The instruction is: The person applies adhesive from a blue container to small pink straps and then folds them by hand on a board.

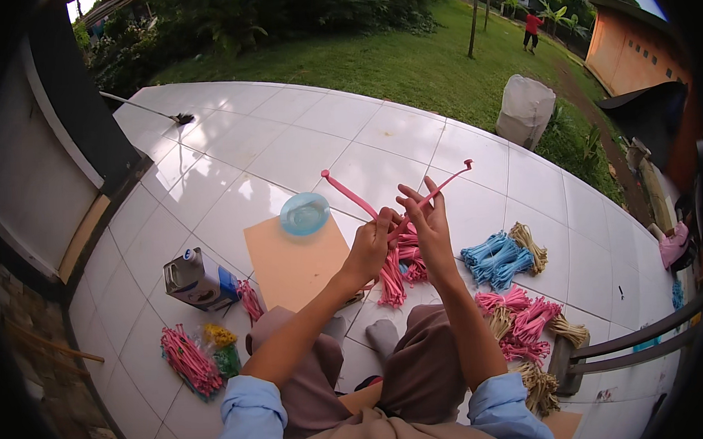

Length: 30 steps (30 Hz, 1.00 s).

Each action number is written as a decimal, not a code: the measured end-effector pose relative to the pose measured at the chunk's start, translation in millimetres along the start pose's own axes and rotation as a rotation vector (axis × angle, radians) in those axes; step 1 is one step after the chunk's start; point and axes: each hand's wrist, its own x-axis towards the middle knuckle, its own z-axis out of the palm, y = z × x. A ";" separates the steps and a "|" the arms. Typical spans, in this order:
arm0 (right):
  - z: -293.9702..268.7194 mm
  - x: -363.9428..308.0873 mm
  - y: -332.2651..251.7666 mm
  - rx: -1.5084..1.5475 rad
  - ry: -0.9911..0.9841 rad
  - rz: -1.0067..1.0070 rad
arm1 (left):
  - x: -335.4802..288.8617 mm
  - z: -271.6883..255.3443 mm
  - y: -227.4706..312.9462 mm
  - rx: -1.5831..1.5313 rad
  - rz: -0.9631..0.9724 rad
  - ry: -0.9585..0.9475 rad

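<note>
My left hand (366, 252) is closed in front of me, its thumb and fingers pinching a thin pink strap (350, 196) that rises to the upper left and ends in a small knob. Another pink strap end (453, 177) slants up to the right and runs across the fingers of my right hand (430, 225). Those fingers are partly stretched, with the strap between them. The two straps cross between my hands; whether they are one piece I cannot tell. Just below and behind them lies a bundle of pink straps (393, 280).
Blue bundles (497, 259), pink bundles (528, 314) and beige bundles (539, 384) lie at right beside a dark wooden chair (639, 346). At left are a metal can (201, 282), another pink bundle (191, 360), a tan board (291, 269) and a blue bowl (304, 214).
</note>
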 end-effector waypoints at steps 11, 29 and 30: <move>22.0 -11.8 3.4 0.005 0.017 0.027 | 1.8 -50.8 17.5 -0.167 0.135 0.398; 37.4 55.7 -4.6 -0.882 -0.833 0.115 | -33.7 -114.1 29.7 1.274 0.758 0.230; 41.7 59.6 6.2 -0.867 -0.847 0.130 | -30.8 -119.4 11.0 1.279 0.733 0.223</move>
